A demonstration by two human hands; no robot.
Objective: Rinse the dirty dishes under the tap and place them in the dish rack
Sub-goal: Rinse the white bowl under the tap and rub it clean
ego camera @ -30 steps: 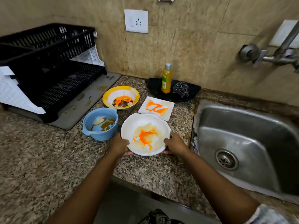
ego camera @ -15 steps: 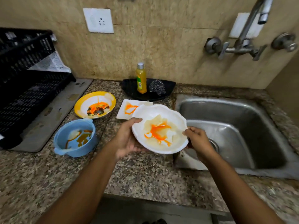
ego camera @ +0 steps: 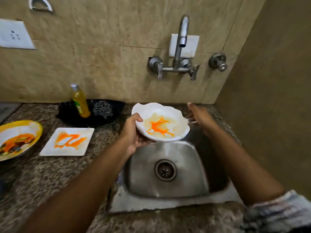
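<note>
Carried from above the surface edge to a position over the sink (ego camera: 198,180), the white scalloped bowl (ego camera: 175,118) is now held by one hand only; half a second ago both hands were on its rim.

Item, task's thing: white scalloped bowl, smeared inside with orange and pale residue, held roughly level above the far part of the sink basin, at 6 o'clock from the tap spout (ego camera: 182,39) and well below it. No water is seen running.

Item: left hand (ego camera: 133,133), fingers curled under the bowl, thumb laid over its rim at 9 o'clock.

Item: right hand (ego camera: 200,117), fingers extended and holding nothing, just off the bowl's rim at 3 o'clock, directed toward the wall.

Item: tap handles, wall-mounted below the spout, at 12 o'clock from the bowl.

Item: square white plate (ego camera: 67,142), orange-smeared, on the surface at 9 o'clock from the bowl.

Item: yellow-rimmed plate (ego camera: 16,140), soiled, further out at 9 o'clock, partly cut off by the frame.

Item: black tray (ego camera: 116,108) bearing a yellow soap bottle (ego camera: 80,103) and a steel scrubber (ego camera: 102,109), at 10 o'clock.

Step judged in hand: first dish brought for rinsing; the rack is out of view. Next move is judged to call for a tap handle to be turned by the free hand, with the bowl raised or tilted beneath the spout.
</note>
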